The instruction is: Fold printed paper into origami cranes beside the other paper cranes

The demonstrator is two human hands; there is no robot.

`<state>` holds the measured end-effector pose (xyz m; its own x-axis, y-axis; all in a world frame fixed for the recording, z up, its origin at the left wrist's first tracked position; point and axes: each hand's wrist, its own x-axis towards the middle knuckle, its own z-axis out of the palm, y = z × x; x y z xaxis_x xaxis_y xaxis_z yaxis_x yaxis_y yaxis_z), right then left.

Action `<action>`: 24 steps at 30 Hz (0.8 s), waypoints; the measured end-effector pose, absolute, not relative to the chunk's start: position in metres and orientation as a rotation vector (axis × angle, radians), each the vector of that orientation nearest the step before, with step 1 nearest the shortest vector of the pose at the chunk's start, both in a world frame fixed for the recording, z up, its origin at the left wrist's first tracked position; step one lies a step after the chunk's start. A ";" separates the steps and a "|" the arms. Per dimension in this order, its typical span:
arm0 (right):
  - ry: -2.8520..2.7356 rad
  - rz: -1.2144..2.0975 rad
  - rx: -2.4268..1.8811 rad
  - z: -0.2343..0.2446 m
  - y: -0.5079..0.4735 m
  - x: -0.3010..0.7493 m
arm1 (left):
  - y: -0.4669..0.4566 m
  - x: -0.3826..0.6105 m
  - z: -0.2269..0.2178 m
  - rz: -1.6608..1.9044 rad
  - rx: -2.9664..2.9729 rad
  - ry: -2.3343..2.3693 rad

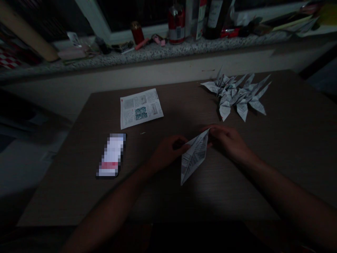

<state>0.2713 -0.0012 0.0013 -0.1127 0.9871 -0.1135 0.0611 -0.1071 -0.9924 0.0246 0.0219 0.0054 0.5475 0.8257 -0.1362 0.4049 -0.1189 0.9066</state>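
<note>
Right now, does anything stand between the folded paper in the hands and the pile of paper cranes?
Nothing visible does: only tabletop lies between the folded paper, held by the left hand and the right hand, and the paper cranes.

We see a heap of folded paper cranes (234,96) on the wood-grain counter (284,158), a printed leaflet (140,108) left of them, a pixelated flat object (111,155) nearer us, and a red drink can (176,26) on the granite ledge (158,51) behind.

On the table (295,116), a printed sheet (140,108) is lying left of a heap of paper cranes (234,96), with a pixelated object (111,155) sitting before the sheet.
</note>
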 end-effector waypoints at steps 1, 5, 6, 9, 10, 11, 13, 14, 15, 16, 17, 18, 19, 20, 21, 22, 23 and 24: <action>-1.311 1.317 -1.315 0.003 -0.001 0.271 | 0.022 0.025 0.005 0.504 1.733 1.023; -1.335 1.251 -1.403 0.005 -0.001 0.269 | 0.022 0.024 0.005 0.512 1.734 0.979; -1.330 1.250 -1.404 0.004 -0.001 0.269 | 0.023 0.024 0.005 0.513 1.734 0.977; -1.311 1.252 -1.399 0.001 0.000 0.270 | 0.023 0.025 0.006 0.506 1.738 0.990; -1.304 1.254 -1.397 0.000 0.000 0.270 | 0.023 0.025 0.006 0.501 1.742 0.992; -1.295 1.256 -1.393 -0.001 0.000 0.270 | 0.023 0.026 0.007 0.495 1.746 0.990; -1.279 1.262 -1.389 -0.001 0.000 0.269 | 0.023 0.026 0.007 0.487 1.755 0.985; -1.272 1.266 -1.386 -0.001 0.000 0.269 | 0.023 0.025 0.007 0.484 1.756 0.983; -1.265 1.275 -1.382 -0.001 0.000 0.269 | 0.023 0.025 0.007 0.481 1.758 0.981; -1.258 1.285 -1.376 -0.001 0.000 0.269 | 0.023 0.025 0.007 0.481 1.760 0.978; -1.248 1.289 -1.371 -0.001 0.000 0.269 | 0.023 0.025 0.006 0.482 1.762 0.976; -1.241 1.290 -1.370 -0.001 0.001 0.269 | 0.023 0.025 0.006 0.483 1.763 0.971; -1.233 1.287 -1.370 -0.001 0.001 0.269 | 0.023 0.025 0.006 0.483 1.761 0.963; -1.222 1.283 -1.370 -0.002 0.001 0.268 | 0.023 0.025 0.006 0.485 1.756 0.955; -1.208 1.284 -1.369 -0.002 0.001 0.268 | 0.023 0.025 0.006 0.485 1.748 0.949; -1.192 1.287 -1.368 -0.002 0.001 0.268 | 0.023 0.025 0.006 0.484 1.737 0.948; -1.175 1.293 -1.368 -0.002 0.001 0.267 | 0.023 0.025 0.006 0.484 1.726 0.948; -1.157 1.297 -1.365 -0.002 0.002 0.267 | 0.023 0.025 0.006 0.483 1.718 0.950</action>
